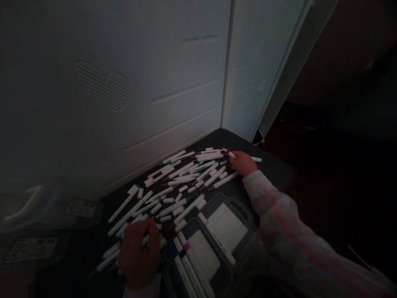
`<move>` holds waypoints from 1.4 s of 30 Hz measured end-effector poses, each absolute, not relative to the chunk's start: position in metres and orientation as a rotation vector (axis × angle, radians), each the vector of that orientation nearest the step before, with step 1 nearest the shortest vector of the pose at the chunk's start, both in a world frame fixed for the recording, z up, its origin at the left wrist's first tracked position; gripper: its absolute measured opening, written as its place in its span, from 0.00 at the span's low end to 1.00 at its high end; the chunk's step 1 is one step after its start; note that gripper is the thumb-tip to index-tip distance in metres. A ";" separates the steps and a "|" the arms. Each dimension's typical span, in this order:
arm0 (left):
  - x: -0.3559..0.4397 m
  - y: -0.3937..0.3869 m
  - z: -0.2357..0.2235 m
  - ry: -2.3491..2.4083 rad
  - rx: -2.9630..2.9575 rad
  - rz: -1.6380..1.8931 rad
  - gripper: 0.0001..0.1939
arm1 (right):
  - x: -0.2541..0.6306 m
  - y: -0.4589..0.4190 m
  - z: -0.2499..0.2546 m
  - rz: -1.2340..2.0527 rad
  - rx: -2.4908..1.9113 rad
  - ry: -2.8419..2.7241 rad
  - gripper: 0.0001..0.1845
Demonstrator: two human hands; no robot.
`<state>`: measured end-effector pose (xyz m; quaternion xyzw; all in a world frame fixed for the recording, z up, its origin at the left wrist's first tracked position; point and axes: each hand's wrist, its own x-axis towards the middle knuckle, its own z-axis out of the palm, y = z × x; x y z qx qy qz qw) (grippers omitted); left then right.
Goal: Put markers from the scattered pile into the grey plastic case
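Observation:
My right hand (243, 162) reaches to the far right of the pile, its fingers closed on a white marker (230, 153) with a red band. Nearer, at the lower left, my left hand (139, 252) hovers over or rests on the pile with fingers curled together; whatever they hold is hidden. Between the hands spread many white markers (211, 157) with coloured ends, along with loose caps (168, 200). A clear plastic case (228, 278) lies open in front of me. Several markers (185, 265) sit in its left half, and one pink-ended marker (217, 239) lies across the right half.
Everything lies on a dark table (273, 161) pushed against a pale panel (173, 62) with a heart relief. Clear packaging with printed cards (32, 249) is at the left. Beyond the table's right edge is a dark floor (310, 140). The light is dim.

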<state>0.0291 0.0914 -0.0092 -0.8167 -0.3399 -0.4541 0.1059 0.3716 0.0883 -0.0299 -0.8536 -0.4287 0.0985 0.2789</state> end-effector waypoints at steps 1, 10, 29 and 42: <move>0.029 0.091 -0.009 -1.003 -2.404 -1.338 0.04 | 0.372 0.089 -0.030 0.266 -2.309 -1.169 0.11; 0.027 0.092 -0.012 -1.047 -2.409 -1.326 0.04 | 0.369 0.089 -0.029 0.229 -2.246 -1.157 0.09; 0.028 0.090 -0.010 -1.043 -2.389 -1.353 0.04 | 0.351 0.097 -0.031 0.625 -1.416 -0.588 0.14; 0.025 0.090 -0.011 -1.113 -2.354 -1.392 0.04 | 0.349 0.096 -0.025 0.700 -1.332 -0.451 0.10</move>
